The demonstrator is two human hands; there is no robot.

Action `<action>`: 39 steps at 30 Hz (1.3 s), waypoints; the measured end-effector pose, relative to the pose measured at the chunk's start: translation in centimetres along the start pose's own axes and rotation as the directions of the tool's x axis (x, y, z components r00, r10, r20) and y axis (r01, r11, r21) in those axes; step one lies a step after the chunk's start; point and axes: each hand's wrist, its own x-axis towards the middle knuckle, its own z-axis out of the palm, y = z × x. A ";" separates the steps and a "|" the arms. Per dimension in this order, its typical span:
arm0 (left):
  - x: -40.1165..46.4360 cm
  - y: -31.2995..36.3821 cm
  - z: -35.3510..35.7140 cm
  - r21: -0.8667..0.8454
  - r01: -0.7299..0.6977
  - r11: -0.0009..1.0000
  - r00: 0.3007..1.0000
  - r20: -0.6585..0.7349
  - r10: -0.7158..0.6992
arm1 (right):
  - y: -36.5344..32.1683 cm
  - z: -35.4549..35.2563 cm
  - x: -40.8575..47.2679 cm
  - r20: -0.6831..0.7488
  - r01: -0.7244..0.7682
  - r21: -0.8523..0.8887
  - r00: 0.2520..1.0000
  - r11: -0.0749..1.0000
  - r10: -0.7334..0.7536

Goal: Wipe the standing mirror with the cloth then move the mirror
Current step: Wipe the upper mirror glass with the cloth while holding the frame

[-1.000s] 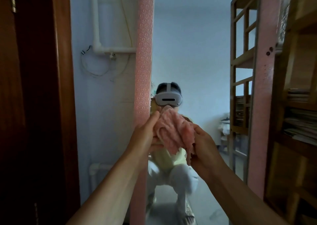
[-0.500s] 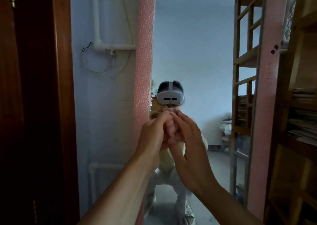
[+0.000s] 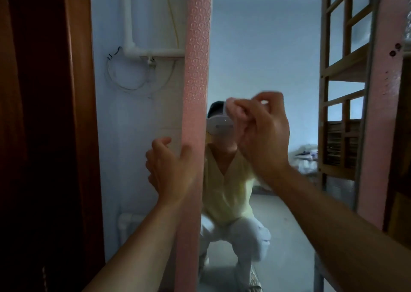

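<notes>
Nearest camera, left hand [image 3: 170,169] curled round pink left frame edge of standing mirror [image 3: 278,58] — steadying. Right hand [image 3: 262,131] pinching bunched pink cloth [image 3: 233,109] against glass at mid-height; wiping likely just starting. Next: sweeping strokes over glass. Mirror upright, long axis vertical, facing camera — wooden shelf [image 3: 342,69] reflected.

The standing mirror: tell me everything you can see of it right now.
The standing mirror stands upright, a tall glass pane in a pink frame embossed with small circles. Its left frame post runs from top to bottom of the view; the right post shows near a wooden shelf unit. The glass reflects a crouching person. The left hand grips the left post, and the right hand holds a bunched pink cloth up at the glass; contact is unclear.
</notes>
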 end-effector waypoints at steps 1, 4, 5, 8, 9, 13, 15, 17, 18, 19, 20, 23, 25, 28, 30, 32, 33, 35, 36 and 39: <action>0.5 -0.4 0.5 -0.020 0.057 0.998 0.998 0.015 -0.057 | 0.1 0.8 1.0 -0.032 0.065 -0.064 0.997 0.996 -0.067; 1.1 -1.0 2.0 -0.071 0.152 0.986 0.985 0.092 -0.145 | 1.5 2.9 1.7 0.012 0.264 -0.262 0.963 0.928 -0.271; 1.1 -1.2 2.4 -0.104 0.174 0.979 0.979 0.129 -0.160 | 2.3 3.6 0.7 0.060 0.339 -0.280 0.940 0.898 -0.336; 0.6 -2.0 3.5 -0.172 0.131 0.976 0.986 0.127 -0.110 | 4.4 5.0 -5.5 0.222 0.404 -0.209 0.906 0.890 -0.359; 0.5 -2.3 3.7 -0.158 0.098 0.982 0.992 0.089 -0.085 | 4.8 5.0 -7.8 0.275 0.397 -0.166 0.898 0.903 -0.345; 0.5 -2.6 4.2 -0.106 0.038 0.994 0.999 -0.015 -0.040 | 5.3 3.6 -11.7 0.394 0.411 0.032 0.832 0.911 -0.390; 0.5 -2.8 4.5 -0.082 0.030 0.996 0.999 -0.043 -0.033 | 5.4 2.9 -9.7 0.373 0.424 0.043 0.833 0.905 -0.408; 0.4 -3.0 4.7 -0.057 0.018 0.998 0.996 -0.083 -0.023 | 5.5 2.8 -5.7 0.231 0.440 -0.098 0.882 0.893 -0.410; 0.3 -3.0 4.8 -0.048 0.014 0.999 0.995 -0.099 -0.019 | 5.4 2.8 -3.3 0.144 0.395 -0.169 0.916 0.903 -0.374; 0.2 -2.9 4.8 -0.039 0.018 0.999 0.994 -0.105 -0.022 | 5.2 2.8 -1.2 0.074 0.330 -0.232 0.944 0.915 -0.322; 0.2 -2.7 4.8 -0.024 0.026 0.999 0.993 -0.111 -0.029 | 5.1 2.9 0.2 0.032 0.277 -0.276 0.960 0.920 -0.279; 0.2 -2.6 4.8 0.032 0.039 0.999 0.989 -0.142 -0.034 | 4.6 3.9 -1.8 0.079 0.329 -0.254 0.944 0.910 -0.320; 0.1 -2.5 4.9 0.033 0.051 0.998 0.986 -0.163 -0.045 | 4.1 4.0 -5.8 0.252 0.456 -0.199 0.879 0.867 -0.404; 0.0 -2.4 4.9 0.025 0.050 0.998 0.981 -0.189 -0.045 | 4.6 2.2 -6.8 0.322 0.487 -0.191 0.851 0.852 -0.415; 0.0 -2.4 5.0 0.041 0.032 0.999 0.981 -0.194 -0.024 | 6.5 -0.7 -5.2 0.224 0.311 -0.257 0.940 0.915 -0.257; 0.1 -2.6 5.0 0.046 0.033 0.998 0.981 -0.193 -0.024 | 9.4 -4.2 -4.3 0.017 0.077 -0.343 0.997 0.936 -0.076; 0.2 -2.6 5.1 0.046 0.033 0.998 0.981 -0.193 -0.023 | 11.1 -5.8 -4.2 -0.064 0.008 -0.353 0.997 0.935 -0.033; 0.3 -2.6 5.1 0.072 0.035 0.997 0.981 -0.194 -0.020 | 12.9 -7.1 -4.2 -0.156 -0.074 -0.421 0.988 0.904 0.008; 0.2 -2.5 5.0 0.090 0.032 0.995 0.982 -0.188 -0.015 | 12.6 -6.6 -4.3 -0.214 -0.123 -0.413 0.976 0.902 0.036; 0.0 -2.4 5.0 0.090 0.034 0.995 0.982 -0.187 -0.017 | 8.2 -2.0 -5.9 -0.174 -0.150 -0.253 0.979 0.956 0.107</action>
